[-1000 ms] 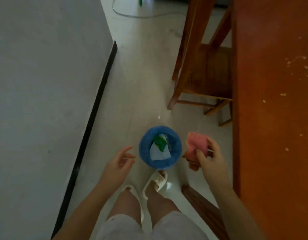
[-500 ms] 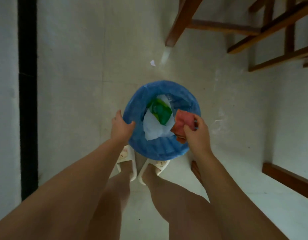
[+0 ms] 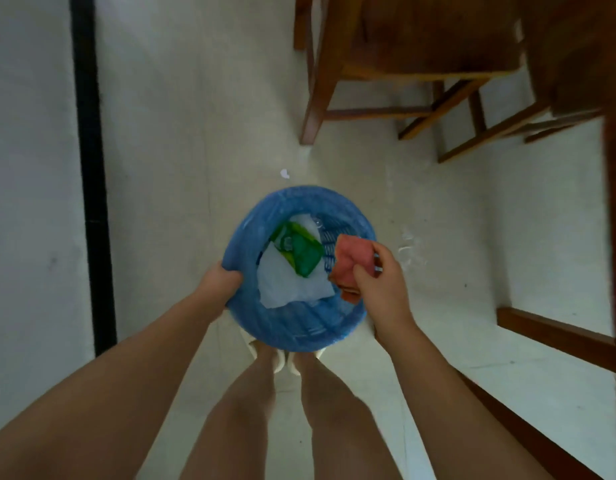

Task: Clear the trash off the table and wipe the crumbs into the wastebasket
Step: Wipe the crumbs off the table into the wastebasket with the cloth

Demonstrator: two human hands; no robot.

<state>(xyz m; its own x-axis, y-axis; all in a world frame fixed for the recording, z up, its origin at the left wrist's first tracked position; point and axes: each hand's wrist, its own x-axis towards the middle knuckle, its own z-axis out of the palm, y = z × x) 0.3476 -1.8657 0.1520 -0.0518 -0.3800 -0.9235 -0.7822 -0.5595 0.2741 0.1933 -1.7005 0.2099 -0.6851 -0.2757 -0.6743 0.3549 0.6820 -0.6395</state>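
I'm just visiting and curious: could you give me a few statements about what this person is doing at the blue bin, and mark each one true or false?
1. The left hand grips the rim of the blue wastebasket. True.
2. The right hand is empty. False: it holds a pink cloth over the bin's right edge.
3. The wastebasket is empty. False: a green wrapper and white paper lie inside.
4. A wooden chair stands beyond the bin. True.
5. The bin sits on the table. False: it is by the person's feet, over the pale floor.
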